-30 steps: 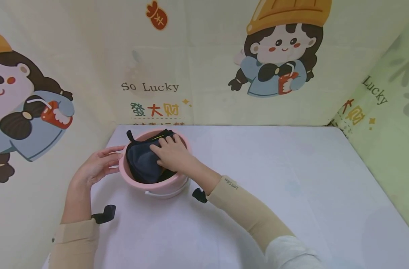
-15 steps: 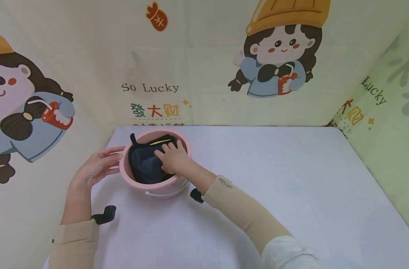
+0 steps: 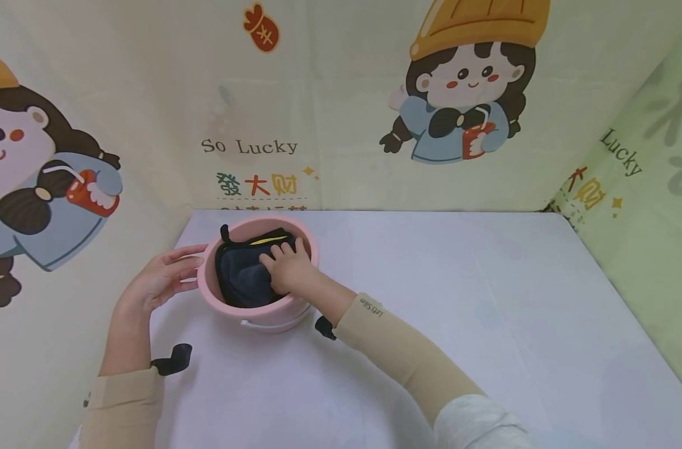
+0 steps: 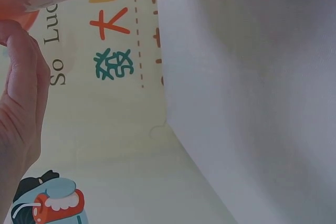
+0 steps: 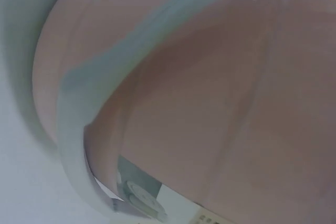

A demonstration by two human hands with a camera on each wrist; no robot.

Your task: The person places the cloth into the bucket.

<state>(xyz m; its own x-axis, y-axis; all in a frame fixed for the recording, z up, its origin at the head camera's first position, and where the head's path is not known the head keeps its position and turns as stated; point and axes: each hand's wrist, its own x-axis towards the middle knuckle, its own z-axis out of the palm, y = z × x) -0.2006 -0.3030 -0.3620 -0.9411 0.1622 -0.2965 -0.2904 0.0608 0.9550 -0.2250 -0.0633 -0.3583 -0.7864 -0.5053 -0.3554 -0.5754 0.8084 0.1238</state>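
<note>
A pink bucket [image 3: 251, 228] stands on the table at the back left. Inside it sits a dark navy fabric bag [image 3: 242, 274] with black edging, a small loop [image 3: 224, 233] and a yellow strip near its top. My left hand [image 3: 164, 275] rests its extended fingers against the bucket's left side. Over the right rim reaches my right hand [image 3: 290, 268], its spread, slightly bent fingers pressing on the bag's right part. The right wrist view shows only the bucket's pink wall [image 5: 210, 103] and pale handle [image 5: 100, 85], with that hand out of sight.
The bucket's handle [image 3: 276, 327] hangs down at its front. A white table [image 3: 459, 299] stretches right and toward me. Close behind the bucket, a cream cloth wall [image 3: 346, 137] with printed cartoon figures rises at the table's back edge.
My right hand has moved lower and slightly right, with the bag sinking deeper into the bucket and more of its yellow strip showing. The left hand has stayed at the bucket's side.
</note>
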